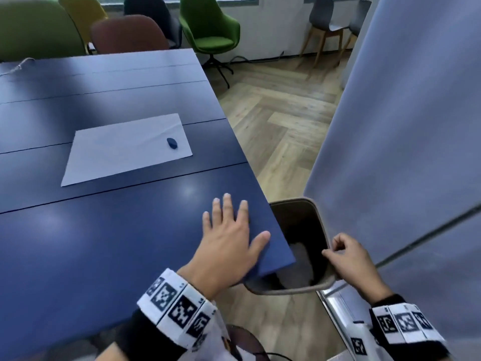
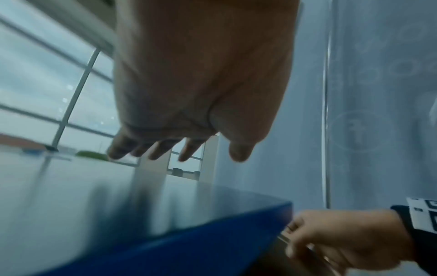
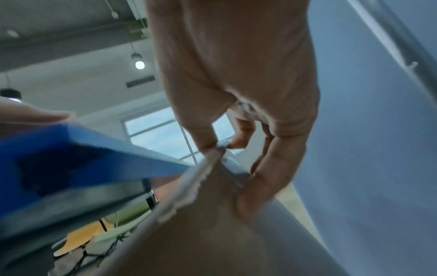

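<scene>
Head view: pinches the rim of the grey-brown plastic waste bin (image 1: 286,291) with the right hand (image 1: 356,261), mouth tucked below the corner of the dark blue table (image 1: 104,243). Spreads the left hand (image 1: 229,246) flat, fingers straight, empty, over that corner, just left of the mouth.

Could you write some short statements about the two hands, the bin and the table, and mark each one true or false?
1. The left hand is open, with straight fingers, over the blue table near its corner. True.
2. A small blue object lies on the white sheet. True.
3. The right hand holds the white sheet. False: it grips the rim of the bin.
4. The bin stands on the table. False: it is lower, beside the table corner and partly under it.
</scene>
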Motion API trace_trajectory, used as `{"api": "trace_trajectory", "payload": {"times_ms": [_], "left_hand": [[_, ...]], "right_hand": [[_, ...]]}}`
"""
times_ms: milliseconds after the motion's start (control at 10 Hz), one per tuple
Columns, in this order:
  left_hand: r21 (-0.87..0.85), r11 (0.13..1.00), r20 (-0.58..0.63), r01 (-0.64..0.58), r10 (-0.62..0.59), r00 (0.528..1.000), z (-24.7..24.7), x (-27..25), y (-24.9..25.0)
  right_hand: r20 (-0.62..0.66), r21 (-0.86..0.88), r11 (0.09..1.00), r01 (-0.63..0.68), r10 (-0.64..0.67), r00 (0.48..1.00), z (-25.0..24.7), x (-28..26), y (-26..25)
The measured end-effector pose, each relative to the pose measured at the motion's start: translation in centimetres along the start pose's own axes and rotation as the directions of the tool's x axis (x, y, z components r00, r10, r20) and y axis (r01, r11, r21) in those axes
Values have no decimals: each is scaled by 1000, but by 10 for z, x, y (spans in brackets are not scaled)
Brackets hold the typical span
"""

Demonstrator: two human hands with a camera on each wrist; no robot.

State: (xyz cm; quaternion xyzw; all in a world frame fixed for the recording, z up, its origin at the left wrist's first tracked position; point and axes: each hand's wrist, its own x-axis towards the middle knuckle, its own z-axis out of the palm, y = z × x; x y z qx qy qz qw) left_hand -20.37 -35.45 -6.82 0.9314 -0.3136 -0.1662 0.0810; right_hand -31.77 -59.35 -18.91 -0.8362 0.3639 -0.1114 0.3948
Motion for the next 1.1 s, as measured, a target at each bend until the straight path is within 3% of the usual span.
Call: {"api": "trace_trajectory", "payload": {"times_ms": [100, 200, 300, 400, 700, 900, 1000, 1100], "left_hand": [[133, 988, 123, 79, -96, 988, 7, -1, -16], [142, 988, 160, 56, -79, 984, 16, 0, -20], [163, 985, 169, 59, -87, 982, 27, 0, -25], [152, 987, 90, 58, -72, 993, 37, 4, -30], [290, 957, -208, 28, 35, 977, 60, 2, -38], [322, 947, -297, 12, 89, 951, 64, 4, -38], [336, 942, -353, 8, 118, 928, 69, 4, -39], [287, 957, -345, 45, 60, 937, 74, 5, -38]], "right_hand": [[36, -40, 985, -170, 172, 985, 30, 12, 46], [80, -66, 937, -343, 348, 934, 67, 22, 95], [99, -95, 877, -471, 479, 872, 99, 26, 135], [113, -86, 819, -567, 573, 812, 131, 23, 164], [209, -219, 746, -629, 666, 716, 196, 0, 221], [247, -300, 702, -646, 711, 659, 207, -21, 279], [386, -415, 679, -605, 734, 558, 205, -26, 286], [367, -302, 739, -602, 673, 642, 213, -11, 309]]}}
